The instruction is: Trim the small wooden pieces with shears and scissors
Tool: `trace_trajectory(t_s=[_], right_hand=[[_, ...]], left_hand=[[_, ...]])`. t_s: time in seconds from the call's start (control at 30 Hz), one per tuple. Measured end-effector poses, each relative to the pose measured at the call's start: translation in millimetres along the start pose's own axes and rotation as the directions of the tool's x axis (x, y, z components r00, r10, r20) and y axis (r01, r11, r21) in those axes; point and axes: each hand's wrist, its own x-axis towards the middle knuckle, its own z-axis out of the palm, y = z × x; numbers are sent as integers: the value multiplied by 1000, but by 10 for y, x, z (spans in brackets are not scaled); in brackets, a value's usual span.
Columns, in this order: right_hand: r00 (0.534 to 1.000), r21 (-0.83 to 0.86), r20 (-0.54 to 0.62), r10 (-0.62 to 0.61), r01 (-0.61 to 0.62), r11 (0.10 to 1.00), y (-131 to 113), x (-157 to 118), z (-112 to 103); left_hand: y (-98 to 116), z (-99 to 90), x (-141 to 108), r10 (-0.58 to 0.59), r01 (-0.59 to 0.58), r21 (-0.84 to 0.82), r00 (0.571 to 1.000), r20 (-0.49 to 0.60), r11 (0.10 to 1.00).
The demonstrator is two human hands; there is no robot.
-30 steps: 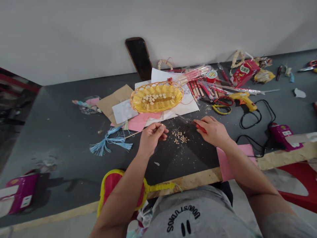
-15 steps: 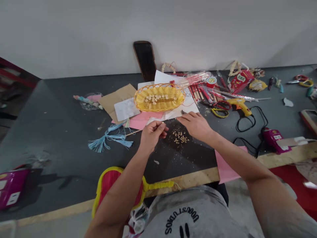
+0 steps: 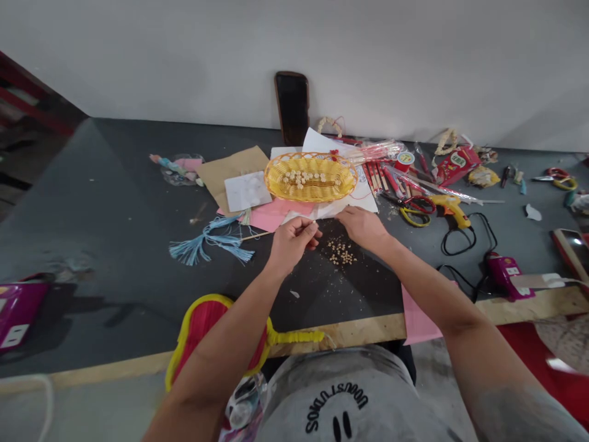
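My left hand (image 3: pixel 294 244) is closed in a pinch over the dark table, with a tiny pale bit at its fingertips too small to name. A thin wooden stick (image 3: pixel 256 236) runs up to this hand from the left, near a blue tassel (image 3: pixel 211 241). My right hand (image 3: pixel 365 228) is at the front edge of the white paper (image 3: pixel 329 210), fingers together and bent down; what they hold, if anything, is hidden. Small tan pieces (image 3: pixel 341 252) lie scattered between and below both hands. Just beyond stands a yellow woven basket (image 3: pixel 310 193) holding several small pale pieces.
A phone (image 3: pixel 293 107) leans on the wall. To the right lie scissors (image 3: pixel 416 212), a yellow glue gun (image 3: pixel 451 209) with its cord, a thread spool (image 3: pixel 405 161) and a red packet (image 3: pixel 458 164). A red fan with yellow trim (image 3: pixel 205 325) overhangs the front edge.
My right hand has drawn its fingers together and down at the paper's edge; a dark tip beside it no longer shows. My left hand keeps its pinch. The camera view has shifted slightly.
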Motion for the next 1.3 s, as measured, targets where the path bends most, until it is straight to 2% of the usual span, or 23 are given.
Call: trace_trajectory(t_s=[0.2,0.43,0.63,0.83,1.0,1.17,1.23,1.3], right_hand=[[999,37,-8,-42,43,998,20,-30,2],[995,-3,-92,29,-29,1000,54,-76,4],[995,67,-95,-8,14,998,29,-124,8],[995,-8,-59,76,-76,997,31,-147,-13],[998,-42,-47,42,-44,998,-25,-206,-8],[993,44,-28,-118,119,992,-90,-357,-15],[992,98,-73,-103,110,989,-63,-449,-33],[990,153,-141,-17,39,987,9,-567,-51]], left_hand=[[9,-2,-3,13,-13,8,1000,1,1000],[-22,-3,14,21,-21,15,1000,3,1000],[-34,-7,17,27,-27,26,1000,4,999],[-53,-9,21,13,-13,25,1000,6,1000],[-27,-1,8,20,-20,40,1000,-4,999],[-33,2,4,15,-15,43,1000,6,999],[-34,2,7,17,-17,39,1000,8,999],[-29,1,10,18,-18,34,1000,6,999]])
